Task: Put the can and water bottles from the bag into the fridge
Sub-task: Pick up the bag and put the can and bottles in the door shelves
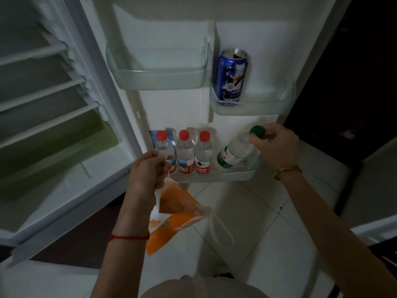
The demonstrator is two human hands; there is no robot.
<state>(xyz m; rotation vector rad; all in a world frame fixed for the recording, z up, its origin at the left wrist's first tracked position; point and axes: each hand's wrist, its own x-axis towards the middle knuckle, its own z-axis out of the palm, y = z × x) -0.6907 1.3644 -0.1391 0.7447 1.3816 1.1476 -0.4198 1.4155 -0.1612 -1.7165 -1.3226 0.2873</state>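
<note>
The right hand [277,145] grips the green-cap bottle [234,153] by its neck, base tilted left toward three red-cap bottles [202,151] on the low door shelf [225,175]; the left hand [148,168] clutches the bag [171,198].

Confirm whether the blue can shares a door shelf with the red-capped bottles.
No, the blue can stands in the upper right door bin, the red-capped bottles in the bottom door shelf.

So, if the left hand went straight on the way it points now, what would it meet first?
Probably the leftmost red-capped bottle in the bottom door shelf: the left hand, gripping the orange bag, overlaps it in the picture. Depth is unclear.
</note>
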